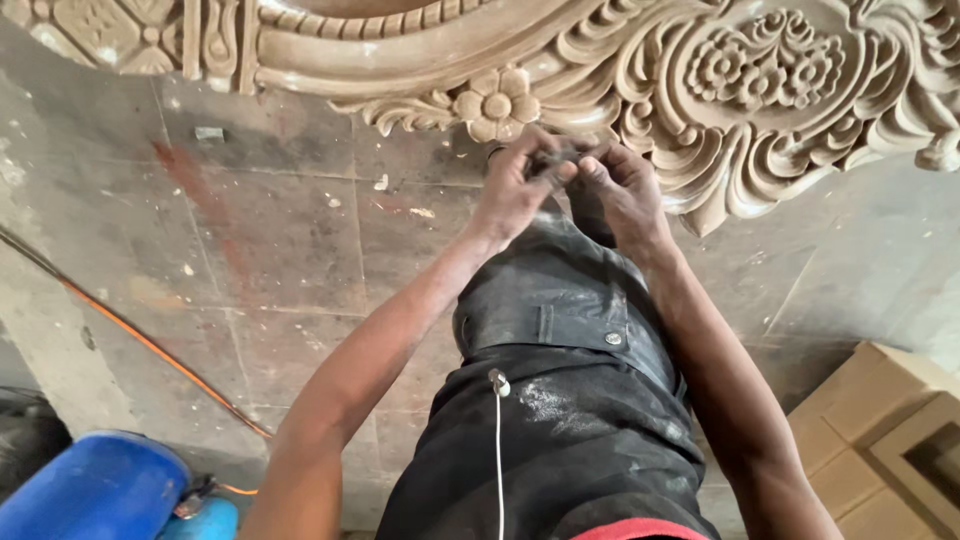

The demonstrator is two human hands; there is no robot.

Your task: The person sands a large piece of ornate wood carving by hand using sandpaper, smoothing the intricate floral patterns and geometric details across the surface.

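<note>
Both our hands meet at the far edge of our knee — left hand (515, 190) and right hand (622, 190) pinching a small dark piece (556, 166), too small to identify. The carved wooden panel (740, 80) just beyond looks fully shaped — we aren't touching it yet.

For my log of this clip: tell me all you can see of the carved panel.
The carved panel is pale brown, wood by its look, unpainted and dusty. It bears deep relief: scrolls, leaves, rosettes and a smooth curved band. It spans the frame's top, seemingly lying on the grey tiled floor, cropped by the frame. Both hands meet just beside its lower edge; contact is unclear.
</note>
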